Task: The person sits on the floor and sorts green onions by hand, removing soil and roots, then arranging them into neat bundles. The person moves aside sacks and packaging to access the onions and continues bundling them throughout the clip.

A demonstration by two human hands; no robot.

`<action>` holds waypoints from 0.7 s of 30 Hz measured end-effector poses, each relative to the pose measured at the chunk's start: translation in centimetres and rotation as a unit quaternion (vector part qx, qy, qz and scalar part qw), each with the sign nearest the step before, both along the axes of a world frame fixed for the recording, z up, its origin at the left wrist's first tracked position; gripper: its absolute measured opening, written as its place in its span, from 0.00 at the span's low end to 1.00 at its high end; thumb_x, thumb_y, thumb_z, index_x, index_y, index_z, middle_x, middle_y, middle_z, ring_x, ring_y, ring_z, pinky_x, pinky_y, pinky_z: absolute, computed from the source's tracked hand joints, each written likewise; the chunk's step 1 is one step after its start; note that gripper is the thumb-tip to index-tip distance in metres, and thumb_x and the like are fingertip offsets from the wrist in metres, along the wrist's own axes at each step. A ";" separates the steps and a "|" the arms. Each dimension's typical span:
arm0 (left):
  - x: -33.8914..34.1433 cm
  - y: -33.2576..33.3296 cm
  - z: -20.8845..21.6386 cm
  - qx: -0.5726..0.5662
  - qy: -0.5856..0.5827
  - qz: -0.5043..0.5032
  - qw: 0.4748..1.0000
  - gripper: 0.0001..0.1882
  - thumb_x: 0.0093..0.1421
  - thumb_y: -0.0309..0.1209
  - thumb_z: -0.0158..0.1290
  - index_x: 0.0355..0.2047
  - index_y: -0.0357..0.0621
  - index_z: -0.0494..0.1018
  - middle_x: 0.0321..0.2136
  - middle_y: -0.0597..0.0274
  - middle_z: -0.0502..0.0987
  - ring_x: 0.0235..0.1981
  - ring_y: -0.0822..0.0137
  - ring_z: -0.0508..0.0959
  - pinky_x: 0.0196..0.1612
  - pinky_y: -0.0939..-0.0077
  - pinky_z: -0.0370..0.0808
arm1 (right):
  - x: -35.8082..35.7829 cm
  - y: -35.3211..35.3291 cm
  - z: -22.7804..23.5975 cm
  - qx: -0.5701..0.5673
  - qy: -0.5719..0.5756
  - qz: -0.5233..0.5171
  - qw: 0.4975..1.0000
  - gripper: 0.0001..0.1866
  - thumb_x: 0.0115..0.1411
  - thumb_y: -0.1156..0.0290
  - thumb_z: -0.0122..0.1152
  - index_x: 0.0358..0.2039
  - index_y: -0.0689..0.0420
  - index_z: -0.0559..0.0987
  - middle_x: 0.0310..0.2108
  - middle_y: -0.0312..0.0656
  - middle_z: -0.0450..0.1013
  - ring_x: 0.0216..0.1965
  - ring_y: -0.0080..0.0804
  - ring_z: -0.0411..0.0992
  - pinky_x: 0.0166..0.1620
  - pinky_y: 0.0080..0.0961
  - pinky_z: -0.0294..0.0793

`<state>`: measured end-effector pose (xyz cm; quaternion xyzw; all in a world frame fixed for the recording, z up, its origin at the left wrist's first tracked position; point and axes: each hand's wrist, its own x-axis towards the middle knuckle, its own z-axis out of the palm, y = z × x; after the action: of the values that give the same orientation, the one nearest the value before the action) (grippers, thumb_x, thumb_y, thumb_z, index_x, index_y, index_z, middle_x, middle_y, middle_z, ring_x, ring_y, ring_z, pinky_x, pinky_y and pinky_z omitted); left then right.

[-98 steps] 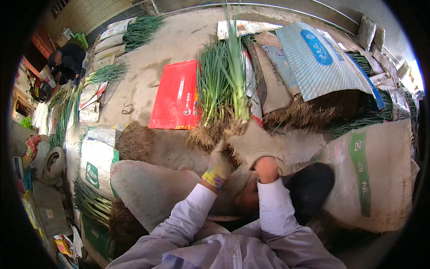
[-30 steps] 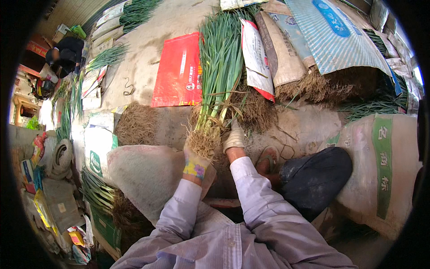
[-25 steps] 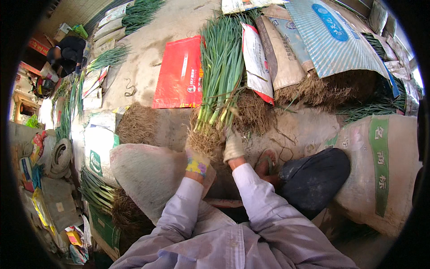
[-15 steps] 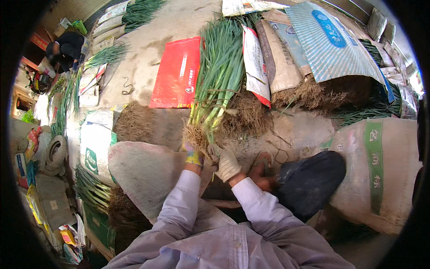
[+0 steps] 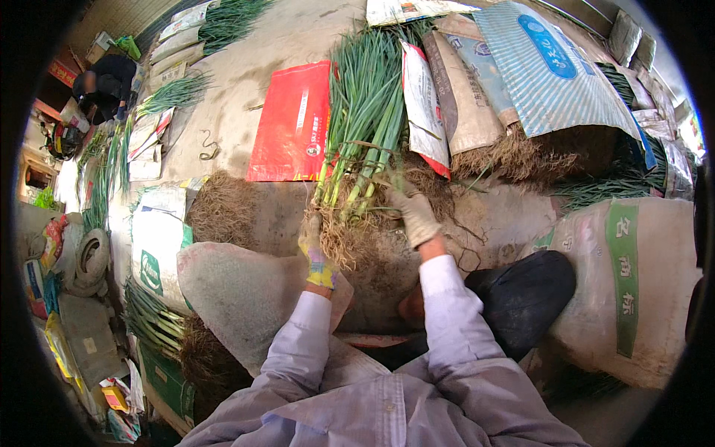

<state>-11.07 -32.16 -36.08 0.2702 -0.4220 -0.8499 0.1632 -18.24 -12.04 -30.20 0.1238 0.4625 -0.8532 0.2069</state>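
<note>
The green onions [image 5: 366, 112] lie just beside the red bag [image 5: 289, 130]. The left hand [image 5: 312, 242] is at their roots [image 5: 342, 242], the right hand [image 5: 414, 214] beside the stalks [image 5: 337, 182]; whether each grip is closed, I cannot tell. In my opinion, press gently from both sides, keeping the root ends level.

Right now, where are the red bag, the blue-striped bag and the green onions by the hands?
Red bag [image 5: 289, 125], head view: middle of its flat face.
Blue-striped bag [image 5: 553, 88], head view: striped upper side.
Green onions [image 5: 363, 128], head view: the leaves.
</note>
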 end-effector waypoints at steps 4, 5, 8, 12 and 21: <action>-0.1 0.0 1.2 -0.310 0.046 0.041 0.949 0.14 0.64 0.30 0.50 0.46 0.32 0.73 0.42 0.56 0.77 0.42 0.62 0.78 0.46 0.66 0.77 | -0.5 -3.6 -5.2 -0.006 0.022 0.048 0.999 0.26 0.55 0.69 0.67 0.53 0.57 0.71 0.40 0.33 0.75 0.39 0.21 0.71 0.45 0.18 0.71; -0.1 0.0 1.5 -0.313 0.084 0.039 0.945 0.14 0.64 0.29 0.50 0.46 0.31 0.73 0.42 0.55 0.77 0.42 0.63 0.78 0.46 0.68 0.77 | -0.1 -4.1 -6.0 0.016 0.052 0.063 0.996 0.25 0.55 0.68 0.67 0.52 0.58 0.71 0.39 0.33 0.75 0.38 0.21 0.72 0.44 0.19 0.71; 0.6 -0.5 2.6 -0.211 -0.011 0.006 0.977 0.17 0.61 0.22 0.52 0.50 0.26 0.70 0.44 0.51 0.77 0.42 0.66 0.78 0.46 0.75 0.77 | 1.5 -4.9 -7.0 0.119 0.067 0.145 0.980 0.19 0.56 0.68 0.65 0.47 0.59 0.75 0.37 0.37 0.77 0.33 0.26 0.74 0.39 0.26 0.73; 1.4 -0.1 3.2 -0.307 0.024 -0.018 0.951 0.15 0.61 0.21 0.51 0.48 0.27 0.71 0.42 0.55 0.77 0.40 0.68 0.78 0.45 0.75 0.76 | 3.2 -4.8 -5.6 0.233 0.145 0.176 0.945 0.25 0.55 0.59 0.66 0.44 0.68 0.77 0.36 0.44 0.78 0.35 0.27 0.73 0.42 0.28 0.71; 1.5 0.7 4.8 -0.413 0.022 -0.007 0.910 0.19 0.60 0.31 0.53 0.46 0.28 0.70 0.38 0.51 0.79 0.38 0.63 0.77 0.44 0.69 0.73 | 4.7 -2.1 2.9 0.022 0.044 0.139 0.989 0.15 0.57 0.61 0.60 0.39 0.59 0.80 0.32 0.36 0.76 0.31 0.26 0.72 0.40 0.26 0.72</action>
<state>-9.60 -31.42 -31.27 0.1568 -0.7337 -0.6064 0.2634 -13.52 -14.11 -27.35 0.0247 0.5022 -0.8107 0.2999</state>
